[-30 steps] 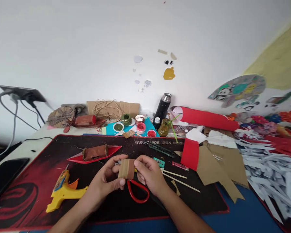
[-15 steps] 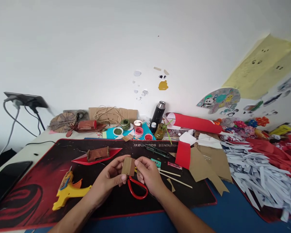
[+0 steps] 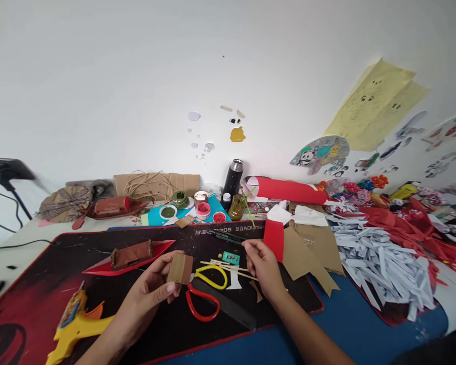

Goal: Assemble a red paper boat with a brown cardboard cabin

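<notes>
My left hand (image 3: 154,284) pinches a small folded piece of cardboard (image 3: 180,268), tan on its near face and reddish brown at the right edge. My right hand (image 3: 262,266) is curled, thumb and forefinger closed at the right end of a slim dark green utility knife (image 3: 228,237) lying on the mat. Below the cardboard lie scissors (image 3: 203,319) with one red and one yellow handle; their blades are partly hidden by my left hand. To the left sits a red paper boat (image 3: 99,266) with a brown rolled cover (image 3: 132,256).
A yellow glue gun (image 3: 79,327) lies at the left of the dark mat (image 3: 148,344). Thin wooden sticks (image 3: 243,274) and a teal box (image 3: 231,258) lie mid-mat. Paint jars (image 3: 203,210) and a black flask (image 3: 233,177) line the back. Cardboard (image 3: 300,256) and white paper strips (image 3: 380,263) spread rightward.
My right hand has let go of the cardboard and moved right and away to the utility knife. The cardboard stays in my left hand. The view has turned to the right.
</notes>
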### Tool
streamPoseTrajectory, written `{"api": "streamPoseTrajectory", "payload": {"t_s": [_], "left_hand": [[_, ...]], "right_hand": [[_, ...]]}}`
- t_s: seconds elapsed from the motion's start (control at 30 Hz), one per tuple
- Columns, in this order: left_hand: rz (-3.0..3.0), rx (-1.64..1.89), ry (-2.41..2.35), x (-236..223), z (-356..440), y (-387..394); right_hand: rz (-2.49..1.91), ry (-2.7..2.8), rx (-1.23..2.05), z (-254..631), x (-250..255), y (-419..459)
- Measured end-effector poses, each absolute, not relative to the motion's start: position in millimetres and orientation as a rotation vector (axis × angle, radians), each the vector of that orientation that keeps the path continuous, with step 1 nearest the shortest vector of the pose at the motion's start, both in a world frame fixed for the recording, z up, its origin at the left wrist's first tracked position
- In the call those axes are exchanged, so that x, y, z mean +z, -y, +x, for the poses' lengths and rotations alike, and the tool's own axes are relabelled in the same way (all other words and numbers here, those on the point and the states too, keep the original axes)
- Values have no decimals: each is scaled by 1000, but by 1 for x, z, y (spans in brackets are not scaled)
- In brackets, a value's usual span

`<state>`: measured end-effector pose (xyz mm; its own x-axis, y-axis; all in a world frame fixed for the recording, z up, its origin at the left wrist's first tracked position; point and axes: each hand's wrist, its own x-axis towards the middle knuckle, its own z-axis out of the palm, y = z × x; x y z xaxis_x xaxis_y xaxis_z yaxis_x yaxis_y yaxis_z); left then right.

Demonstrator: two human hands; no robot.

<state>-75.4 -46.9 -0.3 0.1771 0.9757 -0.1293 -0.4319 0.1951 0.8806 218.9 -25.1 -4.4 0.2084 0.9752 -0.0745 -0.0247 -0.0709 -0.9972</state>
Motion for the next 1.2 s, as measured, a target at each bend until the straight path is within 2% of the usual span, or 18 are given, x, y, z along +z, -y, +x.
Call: {"api": "streamPoseTrajectory", "payload": {"t_s": [0.23, 0.57, 1.2], "left_hand": [[793, 1133, -845, -1, -72, 49], [764, 1065, -732, -5, -77, 39], [754, 956, -699, -9, -79, 41]], "right_hand": [[-1414, 1092, 855, 258, -2, 5], [-1591, 1451, 516, 263, -4, -30], [-1458, 1666, 355, 259, 4, -44]]}}
